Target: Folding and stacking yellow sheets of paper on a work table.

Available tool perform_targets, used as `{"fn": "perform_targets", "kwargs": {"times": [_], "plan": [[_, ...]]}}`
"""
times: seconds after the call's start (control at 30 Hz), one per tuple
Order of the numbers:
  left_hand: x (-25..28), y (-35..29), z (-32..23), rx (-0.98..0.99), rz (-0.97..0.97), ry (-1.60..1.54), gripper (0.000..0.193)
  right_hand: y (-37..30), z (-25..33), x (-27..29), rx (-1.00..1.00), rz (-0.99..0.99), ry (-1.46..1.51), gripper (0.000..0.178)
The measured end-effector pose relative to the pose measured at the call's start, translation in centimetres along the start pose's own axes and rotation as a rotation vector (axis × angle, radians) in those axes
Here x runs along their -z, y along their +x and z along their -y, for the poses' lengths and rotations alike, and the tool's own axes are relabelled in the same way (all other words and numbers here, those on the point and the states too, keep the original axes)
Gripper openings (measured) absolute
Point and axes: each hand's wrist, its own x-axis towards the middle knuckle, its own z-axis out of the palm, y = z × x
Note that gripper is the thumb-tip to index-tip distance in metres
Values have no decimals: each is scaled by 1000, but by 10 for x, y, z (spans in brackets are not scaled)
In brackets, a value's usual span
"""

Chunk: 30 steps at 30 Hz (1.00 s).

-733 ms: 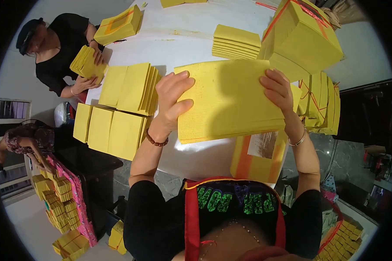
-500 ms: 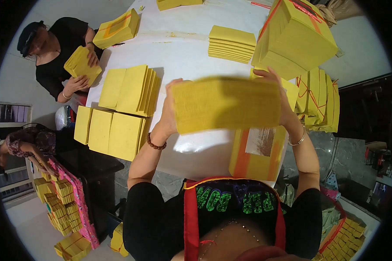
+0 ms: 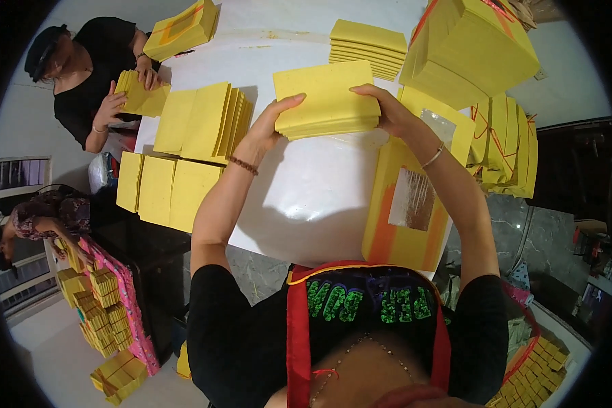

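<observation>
Over a white-topped table (image 3: 299, 194), well forward of the wearer's chest, a thick rectangular stack of yellow paper (image 3: 328, 94) is held level from side to side, its layered edges facing the wearer. Whether its underside touches the table cannot be told.

Handling it well seems to call for equal pressure at both ends, thumbs kept flat so the top sheets do not buckle, and the layers kept flush, as the near edge looks slightly uneven.

The left grip (image 3: 270, 124) pinches the stack's left end, thumb laid on the upper face; the right grip (image 3: 392, 112) pinches the opposite end the same way. Most of the other fingers are hidden. Both arms reach forward with the forearms angled inward, a brown beaded bracelet (image 3: 243, 165) on the left wrist and a pale metal bangle (image 3: 433, 155) on the right.

Left of the hands stand upright yellow paper stacks (image 3: 177, 119); beyond, a low layered yellow pile (image 3: 367, 49); to the right, a yellow bundle with orange bands (image 3: 379, 234).
</observation>
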Motion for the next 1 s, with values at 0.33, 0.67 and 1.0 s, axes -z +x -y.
{"fn": "perform_targets", "kwargs": {"times": [0.33,0.67,1.0], "plan": [[25,31,-2,-102,-90,-187,52,61,-10,15,-125,-95,226,50],[27,37,67,-768,-640,463,26,83,-22,29,-193,-171,332,49],[-13,28,56,-154,-277,-173,3,79,-17,26,-231,-132,353,46]]}}
